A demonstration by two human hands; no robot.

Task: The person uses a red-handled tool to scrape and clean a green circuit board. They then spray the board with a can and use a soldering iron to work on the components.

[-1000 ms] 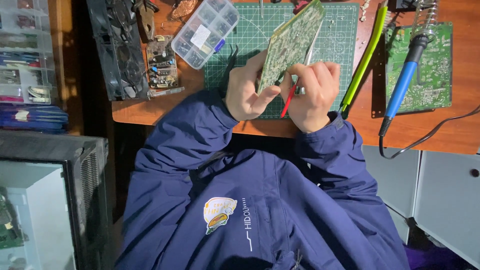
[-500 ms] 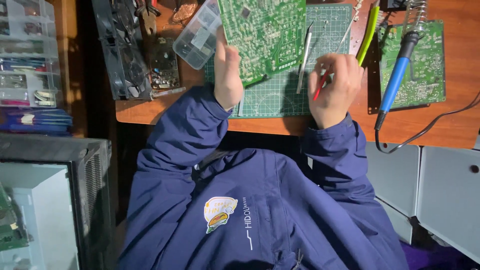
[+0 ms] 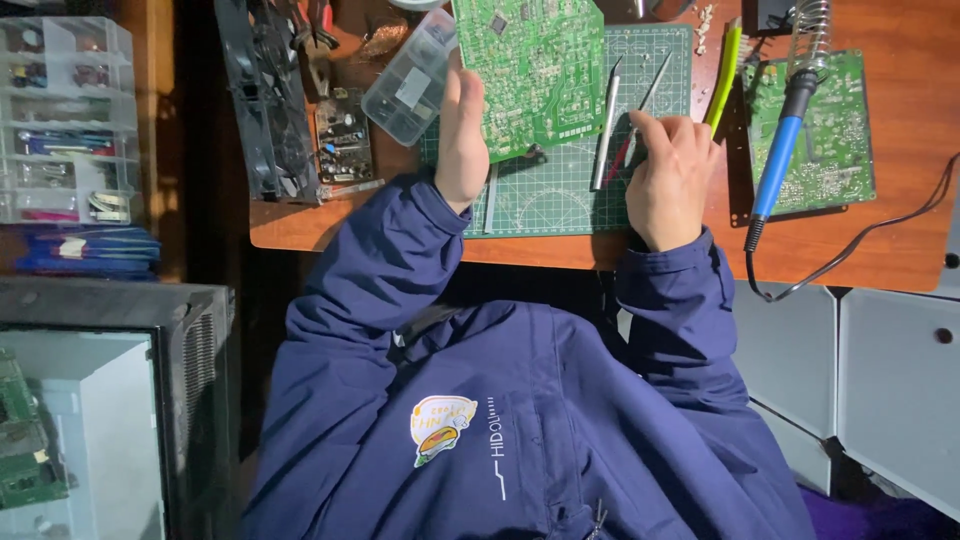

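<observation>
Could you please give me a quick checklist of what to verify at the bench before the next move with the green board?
1. Left hand steadies the board by its left edge: ok.
2. Board lies flat on the mat: cannot tell; its lower edge seems to rest there.
3. Right hand has a tool: ok, it rests on a red-tipped one, apparently pinched.
4. Tweezers within reach on the mat: ok.
5. Soldering iron parked clear of both hands: ok, it lies across the second board.
6. Iron is cool: cannot tell.
</observation>
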